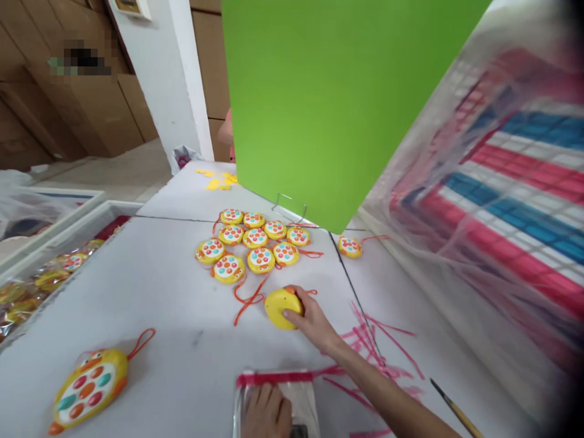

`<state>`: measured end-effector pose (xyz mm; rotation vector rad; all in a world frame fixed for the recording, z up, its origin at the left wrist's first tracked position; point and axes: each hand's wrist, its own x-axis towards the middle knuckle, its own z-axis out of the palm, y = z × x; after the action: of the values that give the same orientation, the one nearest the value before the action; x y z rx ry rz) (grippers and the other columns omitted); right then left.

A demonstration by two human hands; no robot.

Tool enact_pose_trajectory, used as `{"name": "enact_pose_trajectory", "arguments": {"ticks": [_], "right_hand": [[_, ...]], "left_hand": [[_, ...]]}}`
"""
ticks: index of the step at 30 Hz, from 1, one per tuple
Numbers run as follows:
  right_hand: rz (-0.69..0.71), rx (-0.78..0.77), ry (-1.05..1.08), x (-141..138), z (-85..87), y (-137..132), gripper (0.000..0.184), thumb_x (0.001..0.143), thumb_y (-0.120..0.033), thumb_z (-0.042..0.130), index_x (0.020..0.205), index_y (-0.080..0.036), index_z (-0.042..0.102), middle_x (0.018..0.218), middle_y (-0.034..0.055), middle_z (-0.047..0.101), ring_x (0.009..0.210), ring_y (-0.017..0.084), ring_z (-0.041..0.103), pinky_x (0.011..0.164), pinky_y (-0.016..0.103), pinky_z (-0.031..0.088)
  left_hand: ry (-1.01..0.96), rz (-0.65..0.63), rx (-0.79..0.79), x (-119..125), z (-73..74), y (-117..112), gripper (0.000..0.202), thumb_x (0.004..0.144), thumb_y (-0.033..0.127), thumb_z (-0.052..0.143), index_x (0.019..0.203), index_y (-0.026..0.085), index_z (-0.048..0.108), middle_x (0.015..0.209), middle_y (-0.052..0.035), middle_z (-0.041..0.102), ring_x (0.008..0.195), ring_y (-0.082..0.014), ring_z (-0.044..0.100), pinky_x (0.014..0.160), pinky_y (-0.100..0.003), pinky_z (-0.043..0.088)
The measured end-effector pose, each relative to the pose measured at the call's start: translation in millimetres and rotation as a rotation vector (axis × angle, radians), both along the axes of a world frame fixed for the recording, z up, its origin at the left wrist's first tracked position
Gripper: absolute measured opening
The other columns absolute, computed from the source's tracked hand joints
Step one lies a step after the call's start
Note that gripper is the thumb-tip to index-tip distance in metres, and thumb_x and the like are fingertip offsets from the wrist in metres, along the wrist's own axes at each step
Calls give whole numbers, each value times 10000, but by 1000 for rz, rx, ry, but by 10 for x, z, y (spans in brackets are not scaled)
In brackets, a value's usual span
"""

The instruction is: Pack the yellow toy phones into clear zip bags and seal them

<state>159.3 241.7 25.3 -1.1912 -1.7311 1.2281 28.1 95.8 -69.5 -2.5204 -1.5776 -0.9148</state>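
Note:
My right hand [303, 313] grips a yellow duck-shaped toy [278, 309] above the table, its plain back facing up and my thumb on it. My left hand [267, 410] lies palm down on a clear plastic bag [303, 395] with a pink strip along its top edge; the fingers are slightly bent and partly cut off by the frame. Beyond my right hand sits a cluster of several matching toys [258, 258], coloured buttons up, with orange cords. One more duck toy [89, 389] lies at the near left, and another [350, 246] to the right.
A large green board [337, 103] stands over the far table. Pink strips [365, 340] and a thin pointed tool [451, 404] lie at right. Left, a white crate [114, 210] holds wrapped toys. Plastic-covered striped goods [524, 176] stand at right. A person's arm [225, 129] shows behind the board.

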Motion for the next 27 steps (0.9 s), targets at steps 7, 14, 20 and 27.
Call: {"name": "enact_pose_trajectory", "arguments": {"ticks": [7,14,20,27], "right_hand": [[132,387,-514,208,78,-432,326,818,-210,540,1136,-225,472,1064,82,576,956,208,554,803,331,466],[15,266,-393,399,278,-880,311,808,-169,518,1096,-220,413,1044,64,569,898,168,576,766,279,474],[102,94,-283,386,370,-1285,449,797,-145,547,1200,-261,387,1137,66,534,1018,179,528,859,294,439],[23,-478,293,321,400,-1379,388,768,-302,624,1122,-232,482,1026,49,565,941,187,559,803,311,483]], "left_hand": [[-60,12,-220,0,303,-9,163,685,60,529,755,204,561,740,-3,620,689,-206,548,702,-384,402],[-332,5,-502,-145,403,-84,465,749,85,472,1200,179,415,1022,-89,609,924,-231,575,802,-434,473],[-423,-36,-506,-234,432,-92,579,826,119,433,1355,229,227,1186,-90,542,1062,-202,515,895,-407,434],[-330,-149,-482,-252,654,50,232,837,218,470,1010,218,624,877,-54,637,821,-191,562,753,-346,450]]}}
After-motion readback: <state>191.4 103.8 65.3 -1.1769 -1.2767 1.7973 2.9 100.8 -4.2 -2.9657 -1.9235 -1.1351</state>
